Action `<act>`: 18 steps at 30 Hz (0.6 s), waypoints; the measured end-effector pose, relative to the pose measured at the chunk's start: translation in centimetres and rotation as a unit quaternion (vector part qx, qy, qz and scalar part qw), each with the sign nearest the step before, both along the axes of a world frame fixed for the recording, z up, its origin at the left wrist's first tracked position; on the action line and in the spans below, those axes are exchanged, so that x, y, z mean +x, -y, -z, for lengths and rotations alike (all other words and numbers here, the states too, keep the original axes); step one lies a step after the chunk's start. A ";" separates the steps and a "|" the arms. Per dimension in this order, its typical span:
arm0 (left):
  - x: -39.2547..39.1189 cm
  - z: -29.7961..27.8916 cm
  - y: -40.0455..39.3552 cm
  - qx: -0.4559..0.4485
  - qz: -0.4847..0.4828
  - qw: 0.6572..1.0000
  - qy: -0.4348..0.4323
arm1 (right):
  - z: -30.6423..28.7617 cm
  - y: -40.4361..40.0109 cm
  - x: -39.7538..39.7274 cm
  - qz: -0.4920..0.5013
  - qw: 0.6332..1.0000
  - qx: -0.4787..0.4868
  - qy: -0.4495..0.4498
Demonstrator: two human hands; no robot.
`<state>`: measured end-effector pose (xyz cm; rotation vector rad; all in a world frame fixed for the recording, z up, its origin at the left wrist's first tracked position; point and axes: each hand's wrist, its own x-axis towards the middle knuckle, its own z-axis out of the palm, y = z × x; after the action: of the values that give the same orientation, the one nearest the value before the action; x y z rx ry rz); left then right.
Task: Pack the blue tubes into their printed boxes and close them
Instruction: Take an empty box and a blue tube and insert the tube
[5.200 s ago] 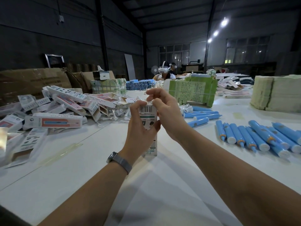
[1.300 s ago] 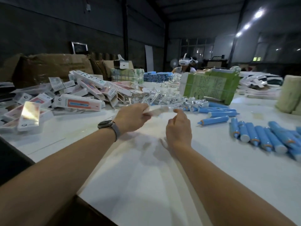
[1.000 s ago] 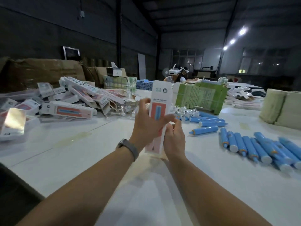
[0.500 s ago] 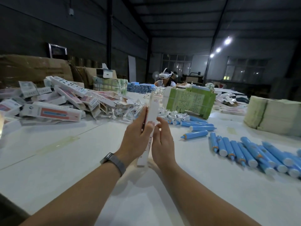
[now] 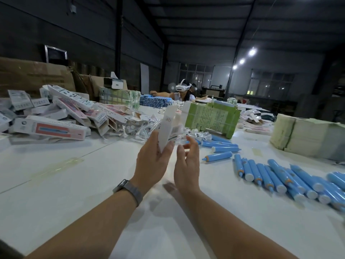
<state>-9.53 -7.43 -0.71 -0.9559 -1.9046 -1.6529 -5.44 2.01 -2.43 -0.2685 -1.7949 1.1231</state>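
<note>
My left hand (image 5: 155, 161) holds a white printed box (image 5: 168, 126) upright and slightly tilted above the table, pinched near its lower end. The box looks flat and shows its narrow side. My right hand (image 5: 186, 165) hovers just right of it with relaxed fingers, a small gap away and holding nothing. Several blue tubes (image 5: 280, 176) with white caps lie in a row on the table to the right. A few more blue tubes (image 5: 220, 145) lie further back, beyond my right hand.
A heap of printed boxes (image 5: 56, 116) fills the left of the white table (image 5: 74, 193). Clear-wrapped small items (image 5: 141, 128) lie behind my hands. Green bundles (image 5: 211, 118) and pale stacks (image 5: 308, 135) stand at the back right. A person wearing a headset (image 5: 183, 90) sits far back.
My left hand picked a flat box off the table and stood it upright. Both palms pressed it edge-on half a second ago. Now my right hand has come off it.
</note>
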 end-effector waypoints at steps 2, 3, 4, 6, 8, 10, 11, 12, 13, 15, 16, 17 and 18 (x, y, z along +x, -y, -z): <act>-0.1 0.2 -0.2 -0.008 0.008 1.000 -0.009 | -0.2 -0.9 -0.3 0.027 0.999 -0.037 0.025; -0.1 0.2 -0.3 -0.008 0.006 1.000 -0.007 | -0.2 -1.6 -0.4 0.038 0.998 -0.014 0.053; -0.3 0.3 -0.4 -0.005 0.002 1.000 -0.004 | -0.2 -2.5 -0.4 0.053 0.993 0.045 0.092; -0.6 0.2 -0.6 0.006 0.001 1.000 0.013 | -0.4 -4.9 -0.3 0.098 0.951 0.222 0.192; -0.8 0.2 -0.8 0.025 0.013 0.999 0.039 | -0.7 -8.0 0.2 0.153 0.875 0.359 0.288; -0.9 0.2 -0.9 0.038 0.023 0.998 0.053 | -0.9 -10.9 0.7 0.191 0.805 0.408 0.387; -0.9 0.2 -0.9 0.044 0.026 0.997 0.056 | -0.8 -12.0 0.9 0.194 0.782 0.405 0.432; -0.9 0.2 -1.0 0.049 0.031 0.997 0.059 | -0.6 -12.9 1.1 0.188 0.777 0.380 0.464; -0.9 0.2 -1.1 0.054 0.036 0.996 0.060 | -0.3 -13.6 1.1 0.175 0.789 0.340 0.480; -1.0 0.1 -1.3 0.062 0.040 0.995 0.067 | 0.0 -14.5 0.9 0.151 0.819 0.277 0.478; -1.0 0.0 -1.3 0.069 0.042 0.994 0.073 | 0.0 -14.7 0.8 0.151 0.823 0.273 0.475; -0.9 -0.1 -1.2 0.074 0.045 0.993 0.077 | 0.0 -14.9 0.7 0.158 0.817 0.284 0.475; -0.8 -0.1 -1.1 0.075 0.046 0.993 0.080 | -0.1 -15.0 0.6 0.170 0.807 0.301 0.479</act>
<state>-10.30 -6.34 -0.64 -0.8873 -1.8283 -1.9486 -4.85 16.97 -2.37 -0.8333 -2.7198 0.0454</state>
